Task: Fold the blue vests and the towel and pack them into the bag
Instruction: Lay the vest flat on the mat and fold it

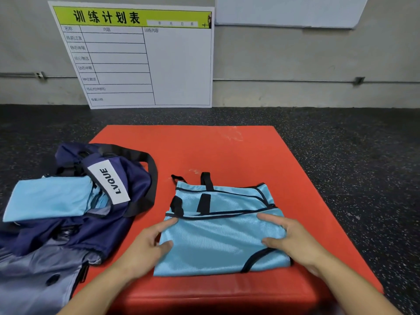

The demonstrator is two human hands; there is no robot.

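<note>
Nearest, two bare forearms reach in from the bottom edge onto the red mat (227, 151). The left hand (145, 246) lies at the left edge of the vest (218, 237), forefinger stretched along the top of the near fold and thumb laid on the cloth below it, the fabric edge caught between them. The right hand (293, 239) takes the right edge the same way, forefinger pointing inward along the fold line, thumb pressing on the cloth lower down, the edge pinched between.

The vest is light blue, shiny mesh, trimmed in dark binding. It lies flat on the near half of the mat, folded into a rough rectangle, the near layer lapped over the far one. A curved dark armhole seam shows at its near right corner; black straps stick out at its far left edge.

To the left, half on the mat and half on the dark speckled floor (341, 137), sits the navy bag (127, 178) with a white LVQUE label, its mouth open and light blue folded cloth (50, 198) poking out.

Beyond, a white board (177, 64) with a green header leans on the grey wall.
</note>
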